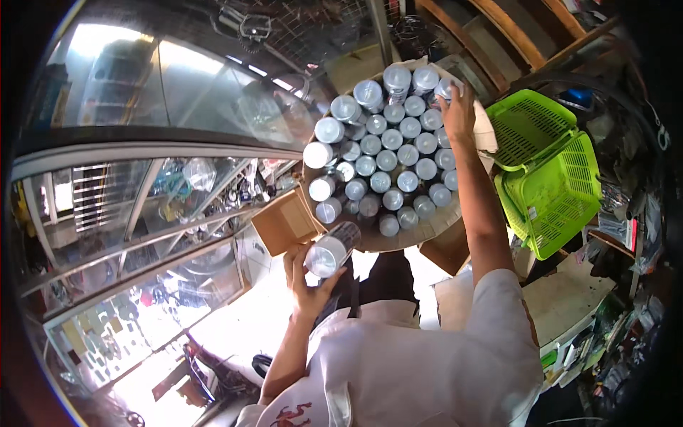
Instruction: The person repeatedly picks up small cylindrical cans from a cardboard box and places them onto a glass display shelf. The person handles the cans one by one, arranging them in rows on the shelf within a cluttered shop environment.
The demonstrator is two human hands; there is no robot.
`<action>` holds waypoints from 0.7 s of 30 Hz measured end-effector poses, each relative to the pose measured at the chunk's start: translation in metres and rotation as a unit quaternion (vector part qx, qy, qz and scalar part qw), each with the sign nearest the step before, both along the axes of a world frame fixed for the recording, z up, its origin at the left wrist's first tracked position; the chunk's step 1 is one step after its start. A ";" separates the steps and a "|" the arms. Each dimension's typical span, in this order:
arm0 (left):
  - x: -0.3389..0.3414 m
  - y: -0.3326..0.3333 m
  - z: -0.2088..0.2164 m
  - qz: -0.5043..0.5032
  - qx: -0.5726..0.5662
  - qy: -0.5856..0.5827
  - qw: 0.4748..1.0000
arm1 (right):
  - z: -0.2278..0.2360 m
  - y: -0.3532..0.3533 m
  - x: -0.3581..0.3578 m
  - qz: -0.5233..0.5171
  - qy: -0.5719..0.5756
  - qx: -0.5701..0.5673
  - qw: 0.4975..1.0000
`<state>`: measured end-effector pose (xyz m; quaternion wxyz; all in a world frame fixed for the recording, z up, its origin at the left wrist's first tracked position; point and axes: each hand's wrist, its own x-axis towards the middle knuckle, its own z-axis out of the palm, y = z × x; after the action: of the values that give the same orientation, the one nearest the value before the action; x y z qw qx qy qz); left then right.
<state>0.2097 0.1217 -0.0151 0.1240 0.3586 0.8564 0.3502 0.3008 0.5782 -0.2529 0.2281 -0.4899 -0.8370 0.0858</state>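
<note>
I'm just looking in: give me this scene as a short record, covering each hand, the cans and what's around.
Left hand: holds a can, tilted, pale round end toward the camera
Right hand: fingers at another can, upper right of the group; grip unclear
Cans: many, grouped closely, pale round tops showing
Under their edge: cardboard
To the right: green baskets
To the left: glass case

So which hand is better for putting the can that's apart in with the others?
Left, I'd say. The left hand holds that can close to the near edge of the cluster of cans. The right hand is at another can, on the cluster's far right side.
</note>
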 end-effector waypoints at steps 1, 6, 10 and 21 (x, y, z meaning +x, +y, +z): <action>-0.003 -0.003 -0.005 0.002 -0.004 0.009 1.000 | 0.004 -0.002 0.001 0.004 -0.011 0.020 1.000; -0.004 0.000 -0.018 0.022 -0.014 -0.011 1.000 | 0.032 -0.038 0.012 0.027 0.071 0.069 0.995; -0.013 0.007 -0.060 -0.047 -0.042 0.009 0.998 | 0.041 -0.113 0.035 0.007 0.117 -0.032 0.993; -0.026 0.027 -0.156 -0.112 -0.227 0.011 0.967 | 0.044 -0.296 0.103 0.026 0.110 -0.249 0.962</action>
<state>0.1832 0.1487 -0.1713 0.2307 0.4184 0.8693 0.1265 0.4042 0.2827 -0.2092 0.1874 -0.4969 -0.7713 0.3507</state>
